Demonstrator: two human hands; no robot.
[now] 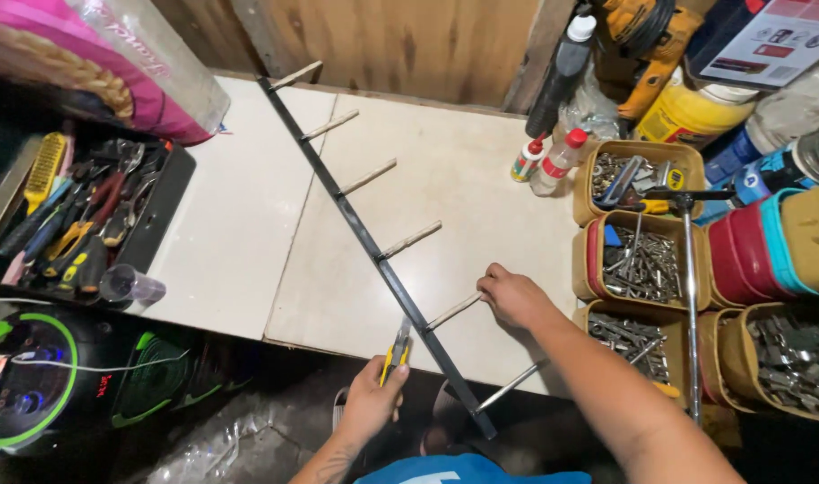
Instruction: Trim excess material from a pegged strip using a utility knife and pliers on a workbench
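A blue garment (470, 470) shows at the bottom edge, nearest the lens. Just above it, the left hand (371, 403) is closed in a fist around the yellow-and-black handle of a utility knife (397, 348), its tip pointing up at a long black metal bar (373, 246). The bar runs diagonally across a pale worktop (248, 224), its near end overhanging the table edge and its far end reaching the wooden wall (382, 40). Short wooden pegs (411, 239) jut from the bar's right side at intervals; a bare metal rod (510, 386) sticks out near the low end. The right hand (514, 298) pinches the outer end of the nearest wooden peg, fingers curled over it.

To the right, open tubs of screws and bolts (647, 264) crowd the table edge, with a steel tool shaft (690, 296) standing across them. Two small glue bottles (553, 161) stand behind the tubs, beside a tall dark bottle (560, 76). At left, a black tray of pliers and screwdrivers (86, 224) lies below a pink bag (78, 54); a black speaker with green rings (33, 385) sits below the tabletop.
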